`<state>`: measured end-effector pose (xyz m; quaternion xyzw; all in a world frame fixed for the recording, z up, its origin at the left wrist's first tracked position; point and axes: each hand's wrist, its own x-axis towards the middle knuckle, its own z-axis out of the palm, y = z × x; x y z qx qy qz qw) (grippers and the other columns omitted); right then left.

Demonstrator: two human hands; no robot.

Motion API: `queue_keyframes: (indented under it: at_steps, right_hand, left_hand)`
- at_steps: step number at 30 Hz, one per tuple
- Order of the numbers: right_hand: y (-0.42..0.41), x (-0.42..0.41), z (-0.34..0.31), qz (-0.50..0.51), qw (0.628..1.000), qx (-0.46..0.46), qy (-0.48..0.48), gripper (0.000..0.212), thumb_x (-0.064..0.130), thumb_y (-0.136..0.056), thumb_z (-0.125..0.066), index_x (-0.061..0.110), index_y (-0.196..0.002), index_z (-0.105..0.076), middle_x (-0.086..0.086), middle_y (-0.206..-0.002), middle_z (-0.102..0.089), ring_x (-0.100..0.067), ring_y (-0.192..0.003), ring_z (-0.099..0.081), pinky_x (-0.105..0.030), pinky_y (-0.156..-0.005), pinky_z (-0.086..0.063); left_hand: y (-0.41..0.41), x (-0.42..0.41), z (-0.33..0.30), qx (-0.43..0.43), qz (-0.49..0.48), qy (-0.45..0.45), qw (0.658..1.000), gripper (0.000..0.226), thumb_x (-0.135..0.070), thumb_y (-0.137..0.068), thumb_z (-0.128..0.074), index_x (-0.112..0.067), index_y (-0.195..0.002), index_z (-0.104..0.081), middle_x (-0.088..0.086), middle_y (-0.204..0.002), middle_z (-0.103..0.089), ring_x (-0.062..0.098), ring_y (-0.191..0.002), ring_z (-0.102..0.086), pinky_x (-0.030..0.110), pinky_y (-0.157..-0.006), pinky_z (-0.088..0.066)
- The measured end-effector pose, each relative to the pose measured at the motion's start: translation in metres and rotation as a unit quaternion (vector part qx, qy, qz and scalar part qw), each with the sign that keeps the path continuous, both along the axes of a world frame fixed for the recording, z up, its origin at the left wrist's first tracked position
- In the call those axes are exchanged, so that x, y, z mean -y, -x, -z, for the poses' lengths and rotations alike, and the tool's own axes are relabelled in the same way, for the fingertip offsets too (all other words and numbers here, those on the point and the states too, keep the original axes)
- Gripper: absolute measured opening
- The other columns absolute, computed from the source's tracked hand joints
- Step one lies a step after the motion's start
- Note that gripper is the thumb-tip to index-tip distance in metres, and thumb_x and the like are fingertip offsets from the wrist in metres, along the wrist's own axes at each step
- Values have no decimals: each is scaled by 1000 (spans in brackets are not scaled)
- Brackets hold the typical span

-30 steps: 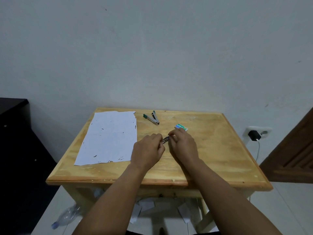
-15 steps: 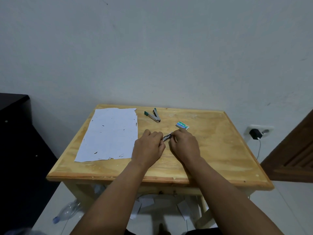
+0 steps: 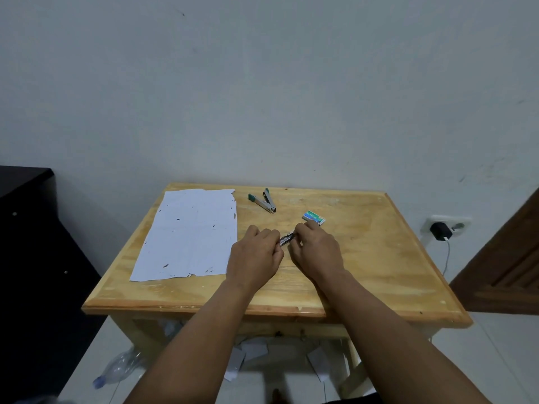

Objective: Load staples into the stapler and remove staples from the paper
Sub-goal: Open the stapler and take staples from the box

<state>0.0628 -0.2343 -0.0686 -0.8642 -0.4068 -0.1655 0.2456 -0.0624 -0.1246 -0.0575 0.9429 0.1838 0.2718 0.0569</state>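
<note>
A small dark metal stapler [image 3: 286,239] is held over the middle of the wooden table [image 3: 379,258]. My left hand [image 3: 255,255] grips its near end with curled fingers, and my right hand [image 3: 316,249] pinches its far end. Most of the stapler is hidden between the two hands. A green and white staple box [image 3: 313,217] lies just beyond my right hand. A white sheet of paper [image 3: 189,234] with several small dark staple marks lies flat on the table's left half. A green-handled staple remover [image 3: 262,200] lies at the back, to the right of the paper.
The table stands against a plain white wall. A dark cabinet [image 3: 26,228] is at the left. A wall socket with a black charger [image 3: 440,231] and a brown wooden door [image 3: 507,258] are at the right. A plastic bottle [image 3: 116,368] and paper scraps lie on the floor underneath.
Both hands have stayed on the stapler at the table's middle, with only small finger shifts. The camera has tilted slightly.
</note>
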Motion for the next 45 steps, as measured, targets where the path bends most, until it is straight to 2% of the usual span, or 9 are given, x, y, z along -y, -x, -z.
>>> queue_keyframes:
  at_steps: [9, 12, 15, 21, 27, 33, 39, 43, 45]
  right_hand:
    - [-3, 3, 0, -40, 999, -22, -6, 18, 31, -96, -59, 23, -107, -71, 4, -108, -64, -17, -80, -62, -32, -59, -53]
    - [-3, 8, -5, -80, 986, -93, -110, 22, 22, -95, -58, 23, -112, -73, 6, -114, -60, -10, -74, -60, -32, -60, -52]
    - [-5, 12, -9, -29, 972, -144, -183, 23, 11, -93, -57, 21, -108, -71, 5, -114, -60, -9, -73, -61, -38, -68, -55]
    - [-3, 9, -4, -34, 988, -108, -102, 17, 22, -94, -59, 22, -99, -76, 9, -108, -59, -15, -79, -61, -38, -63, -55]
    - [-4, 5, 0, -60, 998, -24, 5, 17, 30, -96, -62, 31, -110, -70, 8, -120, -58, -7, -84, -53, -22, -52, -39]
    - [-3, 7, -3, -91, 996, -19, 15, 20, 31, -97, -62, 32, -114, -72, 6, -127, -55, -5, -85, -48, -23, -55, -39]
    - [-1, 8, -4, -112, 993, -33, 16, 25, 27, -97, -61, 30, -119, -71, 3, -131, -54, -6, -86, -49, -21, -59, -39]
    - [-2, 9, -6, -107, 988, -101, -43, 32, 22, -96, -56, 29, -126, -67, 7, -126, -55, -5, -84, -54, -21, -63, -46]
    - [-2, 12, -9, -78, 969, -194, -131, 32, 18, -98, -56, 29, -126, -67, 8, -124, -59, -5, -91, -59, -27, -78, -56]
  left_hand:
    - [0, -2, 1, -3, -3, -1, 1000, 14, -30, -100, -58, -22, -106, -69, -5, -99, -73, 16, -96, -58, 25, -59, -36]
    - [0, -2, 0, -5, -1, 0, 1000, 14, -29, -100, -58, -22, -106, -68, -5, -98, -72, 15, -95, -57, 25, -58, -34]
    - [-1, -1, 0, -5, -2, 2, 1000, 12, -28, -99, -59, -23, -104, -68, -6, -94, -71, 15, -92, -56, 26, -56, -34]
    - [-1, -3, 2, -2, 2, 11, 1000, 11, -29, -99, -59, -24, -102, -67, -6, -94, -71, 14, -88, -57, 25, -54, -39]
    - [0, -10, -1, -14, 27, 26, 999, 17, -34, -98, -64, -22, -110, -67, -5, -106, -65, 12, -89, -58, 22, -60, -39]
    - [4, -21, -13, -57, 80, 62, 993, 27, -28, -100, -66, -21, -126, -63, -2, -117, -68, 19, -102, -64, 33, -80, -55]
    - [13, -10, -10, 5, 11, 59, 998, 23, -35, -100, -68, -25, -120, -65, -6, -106, -75, 17, -94, -69, 28, -68, -49]
    - [16, -6, -7, 13, -16, 83, 996, 24, -36, -99, -69, -28, -122, -66, -6, -103, -75, 14, -90, -67, 28, -68, -50]
    - [16, -9, -8, 21, -13, 136, 990, 27, -34, -98, -73, -28, -124, -68, -6, -106, -76, 12, -91, -68, 24, -73, -52]
